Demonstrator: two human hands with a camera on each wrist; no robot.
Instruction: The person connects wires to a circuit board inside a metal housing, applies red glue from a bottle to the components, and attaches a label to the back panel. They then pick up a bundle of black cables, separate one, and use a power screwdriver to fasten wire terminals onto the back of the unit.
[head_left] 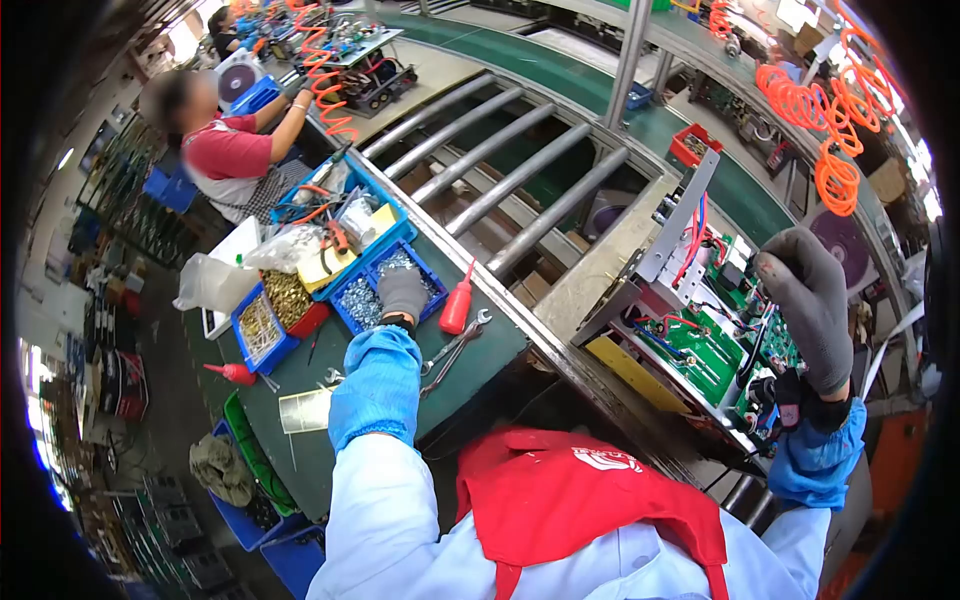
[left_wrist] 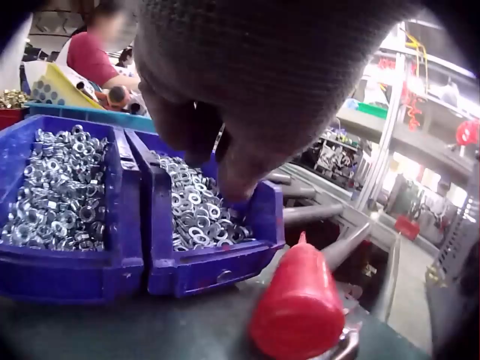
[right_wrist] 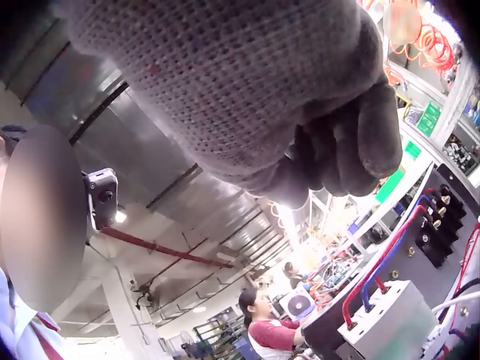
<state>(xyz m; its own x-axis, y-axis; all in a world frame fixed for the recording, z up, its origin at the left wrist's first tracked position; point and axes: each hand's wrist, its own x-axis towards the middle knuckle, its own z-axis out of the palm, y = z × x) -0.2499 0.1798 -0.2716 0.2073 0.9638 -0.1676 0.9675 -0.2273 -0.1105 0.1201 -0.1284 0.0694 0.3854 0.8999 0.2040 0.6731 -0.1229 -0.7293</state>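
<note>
In the head view, my gloved left hand (head_left: pixel 402 293) reaches into a blue bin (head_left: pixel 352 325) of small metal hardware. The left wrist view shows its fingers bent downward over flat washers (left_wrist: pixel 196 214) in the right-hand compartment; what lies between the fingertips is hidden. Spring-type washers (left_wrist: pixel 60 195) fill the neighbouring bin. My gloved right hand (head_left: pixel 812 300) hangs above an electronic unit with green circuit boards (head_left: pixel 705 355), its fingers loosely curled around nothing. Upright metal plate (head_left: pixel 670 235) and red and blue wires (right_wrist: pixel 379 262) are close to that hand.
A red squeeze bottle (head_left: pixel 457 305) stands right of the bins, beside wrenches (head_left: pixel 460 350). Bins of brass-coloured screws (head_left: pixel 287 297) and a blue tool tray (head_left: pixel 375 235) sit left and behind. Metal rollers (head_left: pixel 500 180) run alongside the bench; another person (head_left: pixel 225 150) works beyond.
</note>
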